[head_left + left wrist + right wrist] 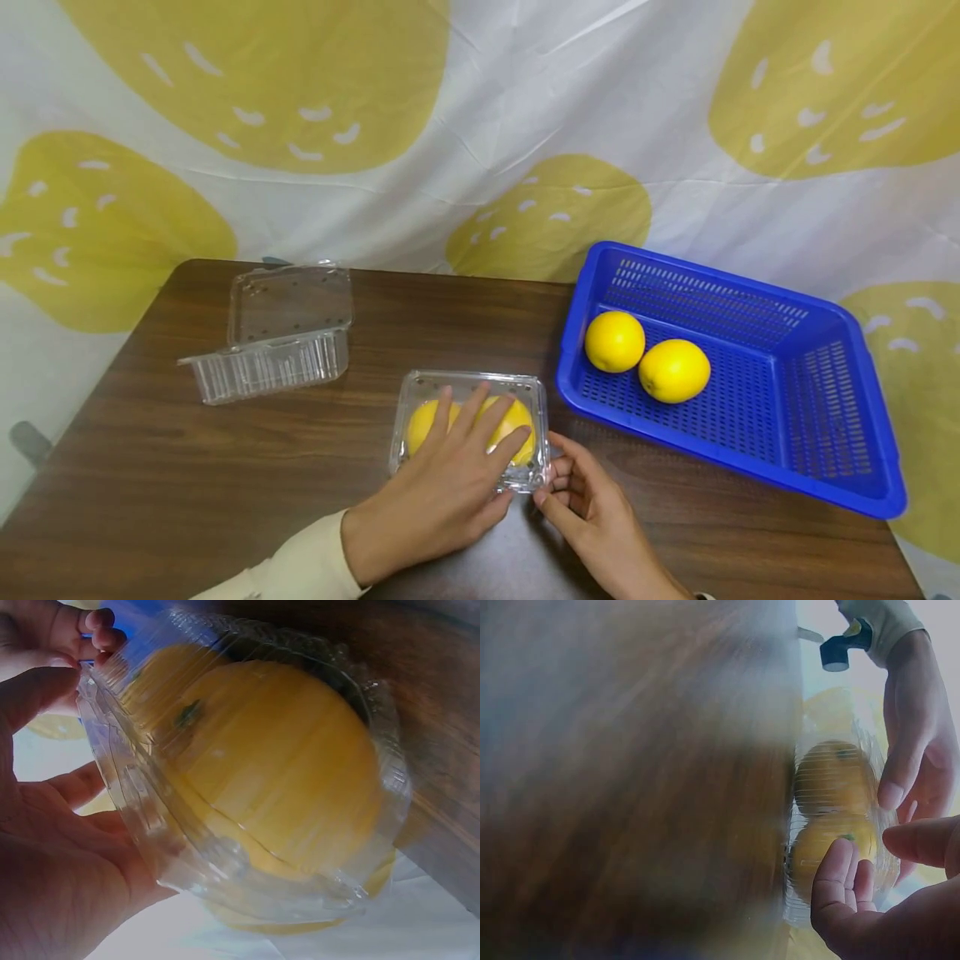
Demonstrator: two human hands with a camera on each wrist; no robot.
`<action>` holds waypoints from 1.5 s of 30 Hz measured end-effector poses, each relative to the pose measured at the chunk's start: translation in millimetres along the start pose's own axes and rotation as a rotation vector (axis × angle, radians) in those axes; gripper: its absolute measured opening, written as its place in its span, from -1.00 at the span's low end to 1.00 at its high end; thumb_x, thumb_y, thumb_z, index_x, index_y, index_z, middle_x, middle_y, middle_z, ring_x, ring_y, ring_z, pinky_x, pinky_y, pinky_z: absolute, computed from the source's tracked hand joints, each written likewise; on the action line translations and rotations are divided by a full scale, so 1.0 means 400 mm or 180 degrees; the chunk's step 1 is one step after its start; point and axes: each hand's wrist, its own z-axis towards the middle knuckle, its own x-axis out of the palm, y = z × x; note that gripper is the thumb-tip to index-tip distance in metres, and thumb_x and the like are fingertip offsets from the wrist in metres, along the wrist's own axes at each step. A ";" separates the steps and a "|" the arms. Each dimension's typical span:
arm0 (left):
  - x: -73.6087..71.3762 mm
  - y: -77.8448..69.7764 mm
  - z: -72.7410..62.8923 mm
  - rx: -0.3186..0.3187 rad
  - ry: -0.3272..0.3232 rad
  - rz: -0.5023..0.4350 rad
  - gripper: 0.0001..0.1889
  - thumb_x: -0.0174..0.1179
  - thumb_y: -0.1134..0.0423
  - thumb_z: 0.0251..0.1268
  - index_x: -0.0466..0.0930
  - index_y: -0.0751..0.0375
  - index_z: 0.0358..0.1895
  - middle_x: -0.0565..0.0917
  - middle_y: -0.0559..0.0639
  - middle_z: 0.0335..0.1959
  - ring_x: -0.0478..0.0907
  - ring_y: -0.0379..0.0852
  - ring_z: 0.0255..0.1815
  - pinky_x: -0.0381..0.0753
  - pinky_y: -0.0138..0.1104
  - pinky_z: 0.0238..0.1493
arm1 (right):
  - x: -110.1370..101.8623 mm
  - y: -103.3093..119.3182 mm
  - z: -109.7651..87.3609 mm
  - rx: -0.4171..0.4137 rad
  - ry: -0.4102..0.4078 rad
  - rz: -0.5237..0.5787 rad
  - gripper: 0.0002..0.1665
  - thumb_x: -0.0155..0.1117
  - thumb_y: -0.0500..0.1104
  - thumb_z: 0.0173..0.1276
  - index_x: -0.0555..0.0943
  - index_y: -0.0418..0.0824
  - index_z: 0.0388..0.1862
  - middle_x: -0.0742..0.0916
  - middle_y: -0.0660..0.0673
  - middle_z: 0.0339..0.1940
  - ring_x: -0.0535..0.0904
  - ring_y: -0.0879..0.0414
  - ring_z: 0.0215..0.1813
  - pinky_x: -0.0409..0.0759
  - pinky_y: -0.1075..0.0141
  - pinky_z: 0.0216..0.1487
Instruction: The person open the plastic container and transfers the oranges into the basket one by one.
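A clear plastic clamshell box (517, 382) with its lid down lies on the table in front of me. Two yellow citrus fruits (277, 765) show through its ribbed wall. My left hand (453, 483) rests on the lid, palm down with fingers spread. At the box's front right corner is my right hand (596, 512), thumb at the lid's rim and bent fingers beside the side wall. In the right wrist view that thumb (915, 841) touches the lid edge, and the curled fingers (836, 885) overlap the nearer fruit.
A second clear clamshell box (273, 367) stands at the back left with its lid up. On the right sits a blue slotted basket (750, 467) holding two more yellow fruits (675, 371). A patterned cloth (517, 108) hangs behind the brown table (180, 492).
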 end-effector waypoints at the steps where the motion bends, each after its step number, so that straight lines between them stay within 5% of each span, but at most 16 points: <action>1: -0.001 -0.001 0.002 0.0010 -0.0010 0.0000 -0.30 0.43 -0.10 0.38 0.52 0.07 0.50 0.43 0.26 0.60 0.31 0.43 0.65 0.37 0.47 0.52 | 0.000 0.000 0.000 0.0006 -0.0005 0.0005 -0.24 0.43 -0.50 0.42 0.45 -0.40 0.57 0.72 -0.19 -0.09 0.68 0.14 -0.10 0.78 0.35 -0.02; 24: -0.002 -0.042 0.051 0.0126 0.0323 0.0308 -0.36 0.26 -0.16 0.58 0.49 0.03 0.57 0.38 0.22 0.67 0.29 0.33 0.68 0.39 0.37 0.57 | -0.006 -0.001 0.002 0.0092 -0.0064 -0.0009 -0.29 0.42 -0.53 0.39 0.49 -0.44 0.50 0.75 -0.18 -0.12 0.68 0.17 -0.10 0.76 0.38 -0.05; 37: 0.006 -0.044 0.069 0.0177 0.0260 0.0423 -0.40 0.28 -0.18 0.57 0.54 -0.03 0.51 0.47 0.16 0.60 0.35 0.30 0.63 0.48 0.36 0.51 | -0.013 -0.008 0.005 -0.0082 -0.0090 0.0044 -0.36 0.33 -0.56 0.43 0.48 -0.52 0.48 0.73 -0.24 -0.12 0.69 0.16 -0.11 0.80 0.34 -0.13; 45: 0.003 -0.048 0.077 0.0173 0.0310 0.0515 -0.42 0.23 -0.17 0.61 0.55 -0.02 0.52 0.48 0.15 0.61 0.36 0.30 0.63 0.49 0.34 0.50 | -0.013 -0.011 0.006 -0.0133 -0.0110 0.0055 -0.61 0.23 -0.57 0.50 0.59 -0.48 0.27 0.71 -0.23 -0.13 0.70 0.15 -0.16 0.80 0.34 -0.15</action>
